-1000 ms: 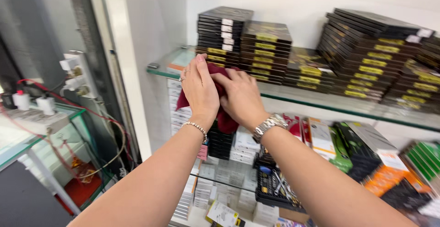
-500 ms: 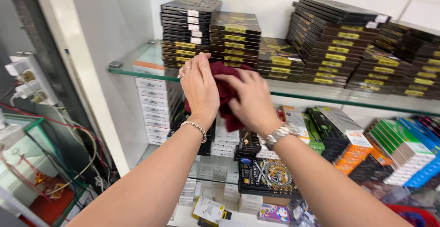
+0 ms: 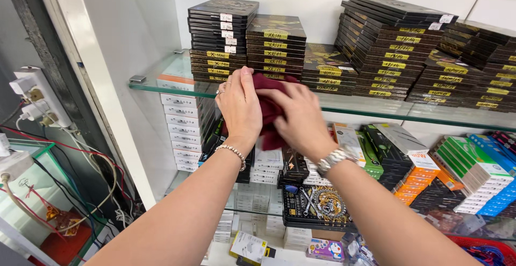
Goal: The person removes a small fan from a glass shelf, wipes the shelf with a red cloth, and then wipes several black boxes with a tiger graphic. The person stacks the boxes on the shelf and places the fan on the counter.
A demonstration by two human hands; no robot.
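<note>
— What's that dark red thing?
— A maroon cloth (image 3: pixel 269 107), crumpled into a bunch.
— Where is it?
— At the front edge of the glass shelf (image 3: pixel 161 86), hanging partly below it, just near the stacked black boxes (image 3: pixel 275 45).

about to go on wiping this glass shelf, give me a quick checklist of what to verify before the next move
1. Cloth held by both hands: ok. The left hand and right hand both grip the dark red cloth.
2. Cloth at the glass shelf front edge: ok, it sits right by the edge.
3. Stacks of dark flat boxes clear of the hands: not ok, they stand right behind the knuckles.
4. Stacks steady: cannot tell; the stacks at the far right look staggered.
5. Bracelet and wristwatch clear of the glass: ok.
6. Bare shelf patch at left: ok, nothing stacked there.
</note>
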